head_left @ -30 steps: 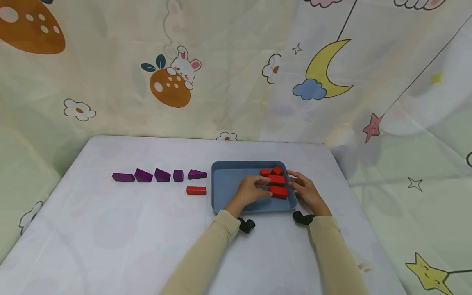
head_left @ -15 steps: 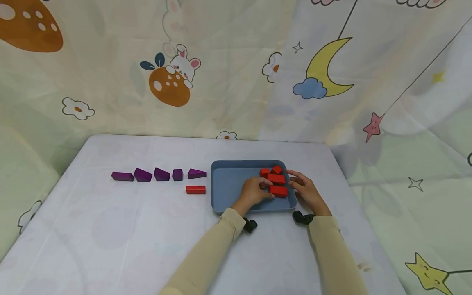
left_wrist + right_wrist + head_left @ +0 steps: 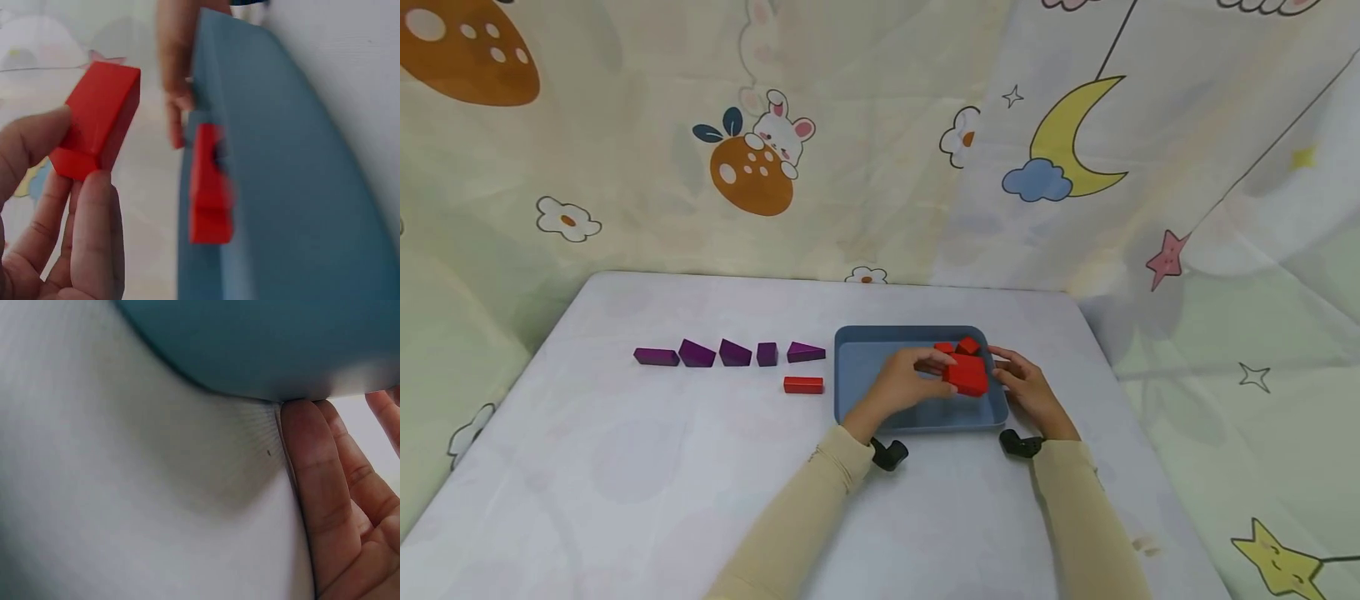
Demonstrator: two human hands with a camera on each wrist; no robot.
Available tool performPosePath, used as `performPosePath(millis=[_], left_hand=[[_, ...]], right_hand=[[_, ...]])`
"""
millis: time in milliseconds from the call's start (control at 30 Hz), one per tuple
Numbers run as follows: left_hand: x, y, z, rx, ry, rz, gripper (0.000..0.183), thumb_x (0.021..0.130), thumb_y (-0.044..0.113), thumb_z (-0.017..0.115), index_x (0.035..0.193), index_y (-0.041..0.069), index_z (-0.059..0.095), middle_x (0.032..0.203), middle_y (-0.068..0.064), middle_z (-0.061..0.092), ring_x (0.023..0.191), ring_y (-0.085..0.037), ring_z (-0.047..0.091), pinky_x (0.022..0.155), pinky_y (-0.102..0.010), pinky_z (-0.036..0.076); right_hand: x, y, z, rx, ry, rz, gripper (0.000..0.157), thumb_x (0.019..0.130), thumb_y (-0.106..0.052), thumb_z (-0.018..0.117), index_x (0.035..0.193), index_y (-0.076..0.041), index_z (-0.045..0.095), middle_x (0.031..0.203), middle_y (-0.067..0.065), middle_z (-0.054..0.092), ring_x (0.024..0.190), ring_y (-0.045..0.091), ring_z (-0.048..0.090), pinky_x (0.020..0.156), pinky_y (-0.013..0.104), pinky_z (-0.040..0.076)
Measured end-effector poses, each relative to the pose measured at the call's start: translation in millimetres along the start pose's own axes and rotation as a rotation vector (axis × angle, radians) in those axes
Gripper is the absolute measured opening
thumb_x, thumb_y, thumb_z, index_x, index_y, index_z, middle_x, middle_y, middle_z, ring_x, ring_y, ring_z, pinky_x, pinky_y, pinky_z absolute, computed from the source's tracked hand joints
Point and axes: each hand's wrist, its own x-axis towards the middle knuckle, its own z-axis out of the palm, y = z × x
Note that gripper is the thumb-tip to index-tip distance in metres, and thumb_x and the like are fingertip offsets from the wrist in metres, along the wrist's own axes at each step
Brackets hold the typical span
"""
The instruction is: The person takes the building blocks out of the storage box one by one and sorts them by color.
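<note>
My left hand [image 3: 897, 387] pinches a red rectangular block [image 3: 967, 377] between thumb and fingertips, over the right part of a blue-grey tray [image 3: 867, 332]. Up close in the left wrist view, the held block [image 3: 97, 112] is tilted and clear of the tray wall [image 3: 287, 137]. Another red block [image 3: 209, 187] shows blurred by that wall. Two smaller red blocks, one of them [image 3: 967, 346] by the back right corner, are partly covered by the held block and fingers. My right hand [image 3: 1036, 398] rests at the tray's right side, its fingers [image 3: 315, 469] fairly straight and touching the outer wall.
Left of the tray, a row of several purple blocks [image 3: 735, 353] of differing shapes lies on the white table [image 3: 625, 467]. A single red bar [image 3: 803, 385] lies in front of the row's right end. A printed cloth [image 3: 865, 167] hangs behind the table.
My left hand has closed its fingers on the front red block and raised it off the tray floor. My right hand has stayed at the tray's right side.
</note>
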Motion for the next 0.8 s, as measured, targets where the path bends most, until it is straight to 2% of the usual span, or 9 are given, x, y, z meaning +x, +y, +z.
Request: performPosePath(millis=[167, 333, 567, 800], left_hand=[[-17.2, 8.6, -25.8, -0.073, -0.040, 0.027, 0.041, 0.092, 0.018, 0.087, 0.131, 0.010, 0.077, 0.127, -0.005, 0.074, 0.117, -0.022, 0.067, 0.086, -0.033, 0.062], [-34.5, 4.4, -55.8, -0.101, -0.051, 0.053, 0.040, 0.092, 0.018, 0.087, 0.130, 0.009, 0.077, 0.126, -0.006, 0.074, 0.120, -0.029, 0.066, 0.085, -0.037, 0.064], [-65.7, -8.6, -100.5, -0.087, 0.020, -0.004, 0.041, 0.093, 0.016, 0.087, 0.131, 0.010, 0.076, 0.129, -0.009, 0.072, 0.128, -0.039, 0.063, 0.096, -0.042, 0.063], [-97.9, -25.8, -148.5, 0.054, 0.126, -0.053, 0.046, 0.096, 0.016, 0.085, 0.139, 0.007, 0.071, 0.133, -0.012, 0.072, 0.129, -0.035, 0.065, 0.100, -0.045, 0.058]], right_hand=[[1, 2, -0.7, 0.006, 0.007, -0.012, 0.055, 0.112, -0.024, 0.063, 0.163, -0.008, 0.048, 0.153, 0.028, 0.054, 0.121, 0.022, 0.058, 0.089, 0.026, 0.054], [1, 1, -0.2, 0.014, 0.011, -0.016, 0.055, 0.111, -0.022, 0.064, 0.162, -0.008, 0.049, 0.151, 0.027, 0.056, 0.114, 0.015, 0.060, 0.087, 0.025, 0.055], [-1, 1, 0.7, 0.009, -0.001, -0.026, 0.056, 0.112, -0.020, 0.062, 0.164, -0.007, 0.046, 0.154, 0.030, 0.052, 0.120, 0.018, 0.058, 0.088, 0.025, 0.054], [0, 1, -0.2, -0.010, 0.004, -0.013, 0.055, 0.112, -0.021, 0.062, 0.163, -0.008, 0.047, 0.152, 0.029, 0.054, 0.119, 0.016, 0.059, 0.089, 0.024, 0.055]])
